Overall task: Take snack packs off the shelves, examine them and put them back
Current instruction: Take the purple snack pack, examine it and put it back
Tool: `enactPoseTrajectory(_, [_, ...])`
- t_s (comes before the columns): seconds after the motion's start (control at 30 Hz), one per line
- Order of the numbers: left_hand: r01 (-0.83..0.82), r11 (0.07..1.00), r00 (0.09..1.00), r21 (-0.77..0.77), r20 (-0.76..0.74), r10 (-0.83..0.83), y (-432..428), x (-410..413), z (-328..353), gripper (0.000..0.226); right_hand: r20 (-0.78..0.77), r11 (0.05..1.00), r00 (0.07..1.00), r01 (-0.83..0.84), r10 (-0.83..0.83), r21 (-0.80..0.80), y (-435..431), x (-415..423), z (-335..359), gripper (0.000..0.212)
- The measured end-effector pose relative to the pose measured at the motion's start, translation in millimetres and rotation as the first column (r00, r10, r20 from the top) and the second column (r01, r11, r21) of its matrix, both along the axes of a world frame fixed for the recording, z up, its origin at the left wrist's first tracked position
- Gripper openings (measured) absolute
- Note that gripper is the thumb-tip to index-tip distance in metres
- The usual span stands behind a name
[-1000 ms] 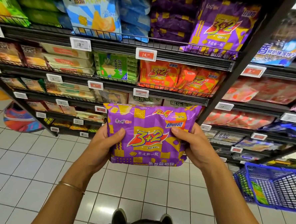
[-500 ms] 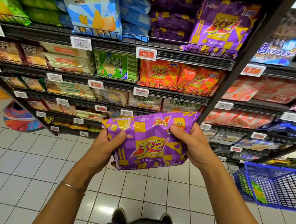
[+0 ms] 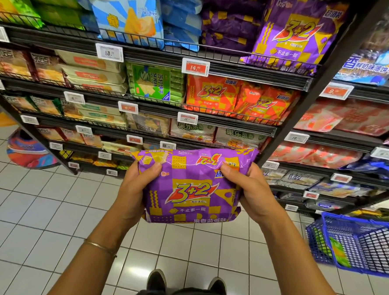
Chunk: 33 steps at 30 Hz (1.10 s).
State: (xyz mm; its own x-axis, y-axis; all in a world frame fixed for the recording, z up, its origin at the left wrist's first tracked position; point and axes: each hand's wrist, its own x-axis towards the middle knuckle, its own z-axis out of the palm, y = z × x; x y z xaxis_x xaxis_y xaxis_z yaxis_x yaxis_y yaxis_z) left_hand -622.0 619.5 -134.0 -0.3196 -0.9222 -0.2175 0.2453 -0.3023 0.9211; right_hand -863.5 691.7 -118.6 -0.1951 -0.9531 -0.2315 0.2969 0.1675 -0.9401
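Your left hand (image 3: 133, 189) and right hand (image 3: 251, 192) grip the purple snack pack (image 3: 192, 188) in front of the shelves (image 3: 224, 124); since a second ago its top edge has tipped away from you.

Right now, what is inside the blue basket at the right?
A green and yellow pack shows through the mesh of the blue basket; its wall hides anything deeper.
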Motion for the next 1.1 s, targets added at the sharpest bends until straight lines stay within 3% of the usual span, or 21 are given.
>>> enactPoseTrajectory(0.07, [0.014,1.0,1.0,0.004,0.01,-0.014,1.8,0.4,-0.5,0.06,0.019,1.0,1.0,-0.001,0.001,0.012,-0.1,0.8,-2.3,0.06])
enactPoseTrajectory(0.17, [0.024,0.999,1.0,0.042,-0.001,-0.024,5.1,0.7,-3.4,0.048,0.06,1.0,0.998,0.005,-0.006,0.025,0.1,1.6,-5.5,0.048])
enactPoseTrajectory(0.47, [0.007,0.99,0.999,0.144,-0.032,-0.002,4.2,3.1,-10.6,0.038,0.034,0.995,0.999,-0.038,0.035,0.094,-1.5,3.9,-8.5,0.063])
enactPoseTrajectory(0.63, [-0.01,0.97,0.999,0.242,-0.047,0.022,0.1,1.5,-9.4,0.051,-0.016,0.988,0.999,-0.04,0.043,0.148,-7.1,3.9,-8.0,0.064])
enactPoseTrajectory(0.8, [0.029,0.917,0.991,0.397,-0.13,0.026,-6.1,5.6,-9.6,0.045,0.079,0.983,0.993,-0.103,0.092,0.151,-9.6,0.7,-10.7,0.049])
enactPoseTrajectory(0.93, [0.064,0.892,0.98,0.447,-0.198,0.028,-13.6,8.6,-9.5,0.048,0.027,0.936,0.99,-0.142,0.141,0.321,-4.8,6.2,-19.7,0.055])
enactPoseTrajectory(1.03, [0.153,0.879,0.961,0.451,-0.276,-0.026,-18.9,14.6,-7.9,0.061,-0.003,0.923,0.996,-0.082,0.09,0.376,-4.8,9.3,-24.6,0.052])
enactPoseTrajectory(1.1, [0.205,0.887,0.94,0.414,-0.336,-0.061,-21.3,19.5,-4.6,0.064,0.061,0.923,0.998,-0.041,0.019,0.382,-5.7,7.5,-23.0,0.045])
